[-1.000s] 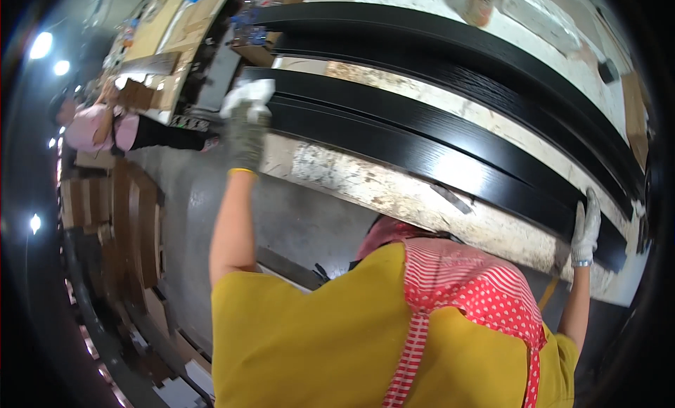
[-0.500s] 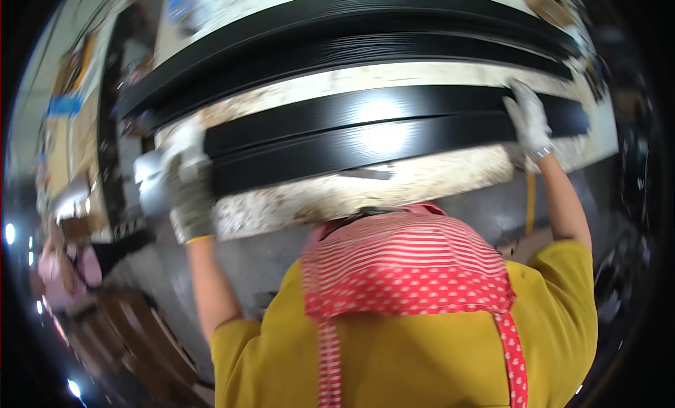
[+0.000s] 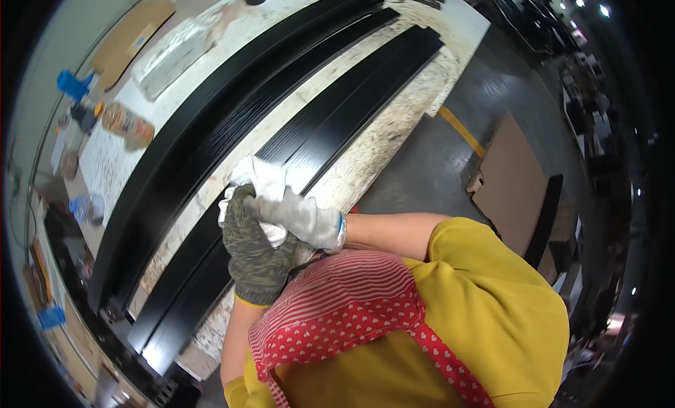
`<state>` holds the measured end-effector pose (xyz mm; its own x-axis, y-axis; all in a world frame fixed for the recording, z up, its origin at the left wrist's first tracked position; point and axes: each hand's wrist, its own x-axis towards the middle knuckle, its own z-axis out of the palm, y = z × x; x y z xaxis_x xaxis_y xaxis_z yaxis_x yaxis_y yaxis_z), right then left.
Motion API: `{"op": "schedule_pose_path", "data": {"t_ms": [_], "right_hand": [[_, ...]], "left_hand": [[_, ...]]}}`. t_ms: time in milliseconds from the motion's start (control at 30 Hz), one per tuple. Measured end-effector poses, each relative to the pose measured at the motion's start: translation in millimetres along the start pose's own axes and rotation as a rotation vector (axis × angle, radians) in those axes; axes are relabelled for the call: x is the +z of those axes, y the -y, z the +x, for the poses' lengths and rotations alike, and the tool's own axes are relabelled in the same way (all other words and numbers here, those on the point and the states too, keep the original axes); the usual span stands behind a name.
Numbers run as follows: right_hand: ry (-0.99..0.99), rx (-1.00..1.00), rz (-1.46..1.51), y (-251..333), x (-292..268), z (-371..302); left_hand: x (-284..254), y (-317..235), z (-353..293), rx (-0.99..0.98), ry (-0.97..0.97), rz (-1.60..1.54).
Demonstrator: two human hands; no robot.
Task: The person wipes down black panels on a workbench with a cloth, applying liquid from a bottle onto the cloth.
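Note:
My left hand (image 3: 259, 257), in a green mottled knit glove, is closed on a bunched white cloth (image 3: 261, 176). Against it, my right hand (image 3: 306, 219) in a whitish glove also has its fingers closed on the cloth. Both hands meet over the middle of two black boards (image 3: 330, 123) lying side by side on the worn white table (image 3: 373, 158). The hands and cloth hide part of these boards. Beyond them lies a longer black piece (image 3: 204, 105) with a ridged profile, parallel to the pair.
A bottle of brownish liquid (image 3: 126, 124), a blue-topped spray bottle (image 3: 74, 84) and a clear plastic-wrapped bundle (image 3: 172, 60) stand or lie along the table's far left. Flat cardboard (image 3: 513, 183) leans or lies near the floor at right, beside a black strip (image 3: 546, 221).
My hands have come together from opposite ends of the near boards, and the right now grips the cloth too. The view has turned, so the boards run diagonally.

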<state>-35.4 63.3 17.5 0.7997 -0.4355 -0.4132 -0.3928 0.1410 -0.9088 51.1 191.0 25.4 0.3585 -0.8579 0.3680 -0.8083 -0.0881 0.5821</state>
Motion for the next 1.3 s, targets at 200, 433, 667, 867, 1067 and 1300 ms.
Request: {"op": "schedule_pose_path", "data": {"t_ms": [200, 433, 667, 867, 1067, 1300], "right_hand": [[-0.233, -0.118, 0.816, 2, -109, -32], [-0.535, -0.075, 0.481, -64, -144, -50], [-0.470, -0.133, 0.488, -51, -171, -70], [-0.654, -0.392, 0.428, -3, -249, -63], [-0.335, -0.978, -0.770, 47, -177, 11], [-0.049, -0.695, -1.172, -2, -232, 78]], "left_hand": [[-1, 12, 5, -0.067, 0.215, 0.201], [13, 28, 18, -0.071, 0.459, 0.371], [-23, 47, 71, -0.158, 0.588, 0.240], [16, 57, 54, -0.094, 0.446, 0.386], [67, 27, 64, -0.168, 0.267, 0.528], [70, 54, 41, -0.296, 0.256, 0.589]]}}
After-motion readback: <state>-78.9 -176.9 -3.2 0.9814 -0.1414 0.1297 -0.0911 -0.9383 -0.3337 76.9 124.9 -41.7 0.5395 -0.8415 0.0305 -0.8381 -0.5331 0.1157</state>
